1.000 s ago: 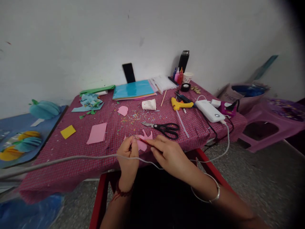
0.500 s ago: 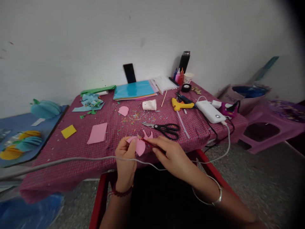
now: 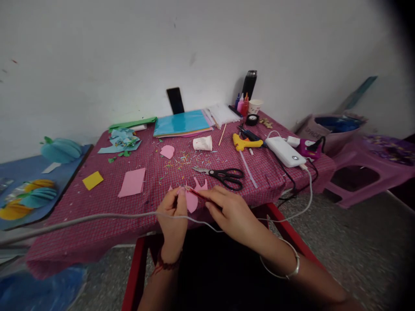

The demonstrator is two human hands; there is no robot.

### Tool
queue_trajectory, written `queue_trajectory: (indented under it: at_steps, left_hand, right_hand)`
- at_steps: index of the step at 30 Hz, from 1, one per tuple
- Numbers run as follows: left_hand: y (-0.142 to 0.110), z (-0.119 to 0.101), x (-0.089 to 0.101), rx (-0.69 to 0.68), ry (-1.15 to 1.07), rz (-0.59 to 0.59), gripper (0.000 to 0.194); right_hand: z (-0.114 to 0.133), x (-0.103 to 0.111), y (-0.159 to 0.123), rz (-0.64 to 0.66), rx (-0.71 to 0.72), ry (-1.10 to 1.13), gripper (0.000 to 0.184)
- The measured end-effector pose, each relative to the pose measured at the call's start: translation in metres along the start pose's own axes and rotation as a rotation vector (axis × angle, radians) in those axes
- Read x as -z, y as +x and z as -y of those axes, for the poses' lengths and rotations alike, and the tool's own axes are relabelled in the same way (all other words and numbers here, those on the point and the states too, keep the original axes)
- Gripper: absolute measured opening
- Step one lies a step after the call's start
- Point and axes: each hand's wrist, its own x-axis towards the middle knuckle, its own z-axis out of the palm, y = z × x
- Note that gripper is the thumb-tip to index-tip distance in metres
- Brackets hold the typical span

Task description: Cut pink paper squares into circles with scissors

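Note:
Near the front edge of the table, my left hand (image 3: 173, 218) pinches a rounded pink paper piece (image 3: 192, 202) between thumb and fingers. My right hand (image 3: 231, 214) grips a thin dark-red tool (image 3: 197, 194), its tip against the pink piece by my left thumb. What kind of tool it is, I cannot make out. Behind the fingers lies a pink paper offcut (image 3: 201, 185). Black-handled scissors (image 3: 227, 174) rest open just beyond my right hand. Farther back are a small pink cut-out (image 3: 167, 151) and, to the left, a folded pink sheet (image 3: 132, 182).
A grey cable (image 3: 110, 215) runs across in front of my wrists. On the right are a yellow glue gun (image 3: 246, 142) and a white power bank (image 3: 285, 152). A paper cup (image 3: 202, 143) lies on its side beside paper scraps. A phone (image 3: 175, 100) leans against the wall.
My left fingers have shifted slightly on the pink piece, covering more of its upper part. The red tool stays against it, and the view has shifted a little.

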Motion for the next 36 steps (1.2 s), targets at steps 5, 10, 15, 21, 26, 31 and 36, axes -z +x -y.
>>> queue_trajectory:
  at_steps: [5,10,15,21,26,31,36]
  left_hand:
    - [0.001,0.002,0.000,-0.131,0.106,-0.022,0.018]
    - [0.003,0.003,0.002,-0.363,0.285,-0.062,0.016]
    - [0.007,0.009,0.004,-0.542,0.405,-0.092,0.017]
    - [0.007,0.011,0.003,-0.613,0.470,-0.106,0.016]
    - [0.007,0.009,0.002,-0.620,0.467,-0.113,0.015]
    - [0.007,0.007,0.001,-0.565,0.431,-0.076,0.017]
    - [0.005,0.007,0.004,-0.190,0.180,0.021,0.016]
  right_hand:
    - [-0.002,0.001,-0.001,0.009,-0.013,-0.024,0.040]
    - [0.000,0.003,-0.002,0.018,-0.015,-0.037,0.040]
    - [0.001,0.004,-0.002,0.030,-0.004,-0.025,0.040]
    - [0.001,0.003,-0.002,0.026,-0.014,-0.027,0.040]
    - [0.001,0.003,-0.003,0.030,-0.012,-0.031,0.040]
    - [0.004,0.002,-0.004,0.042,-0.007,-0.024,0.042]
    - [0.002,0.006,-0.003,0.017,-0.010,0.007,0.041]
